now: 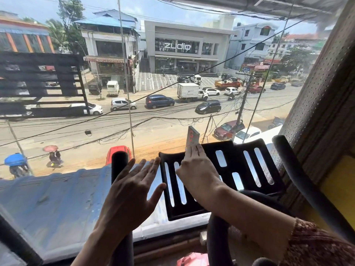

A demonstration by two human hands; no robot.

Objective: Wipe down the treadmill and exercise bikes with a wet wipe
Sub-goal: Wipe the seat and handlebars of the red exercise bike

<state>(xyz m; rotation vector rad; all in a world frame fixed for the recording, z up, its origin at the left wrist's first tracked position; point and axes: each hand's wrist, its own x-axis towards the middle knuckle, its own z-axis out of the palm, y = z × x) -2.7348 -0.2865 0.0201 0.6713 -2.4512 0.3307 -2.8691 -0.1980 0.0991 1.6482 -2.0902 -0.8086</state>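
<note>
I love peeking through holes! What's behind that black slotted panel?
Behind the black slotted panel is the window, with daylight showing through the slots. The solid bars and the right hand cover the rest.

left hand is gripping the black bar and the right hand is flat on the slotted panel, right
Not quite. In the head view the left hand is open with fingers spread, not gripping the black bar. The right hand does lie flat on the slotted panel.
</note>
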